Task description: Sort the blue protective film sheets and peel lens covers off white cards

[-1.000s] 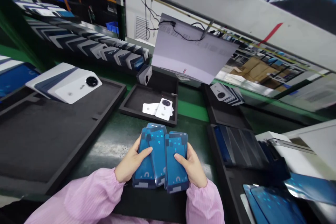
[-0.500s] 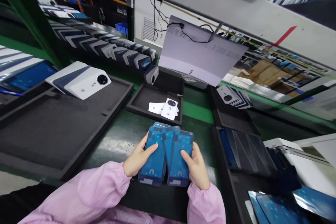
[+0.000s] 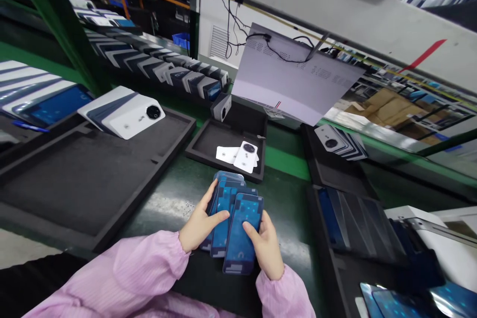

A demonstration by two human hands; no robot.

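Several blue film-covered phone back covers (image 3: 243, 231) are fanned out between my hands, over the dark green bench. My left hand (image 3: 203, 221) grips the left side of the stack, its thumb lying across the faces. On the right edge, my right hand (image 3: 264, 243) holds the front cover, thumb on its face and fingers behind. The covers overlap, so the rear ones are mostly hidden. Just beyond them, a few white phone back covers (image 3: 245, 157) with round dark camera rings lie in a small black tray (image 3: 223, 165).
A large black tray (image 3: 112, 194) at left bears a fanned stack of white and grey covers (image 3: 128, 114). At right, another black tray (image 3: 331, 278) holds dark and blue covers (image 3: 357, 223). A pale panel (image 3: 294, 79) hangs behind, and rows of covers (image 3: 149, 62) stand farther back.
The two spread groups of blue covers have come together into one overlapping fan. My right hand has moved left with the front cover, and the view has shifted slightly.
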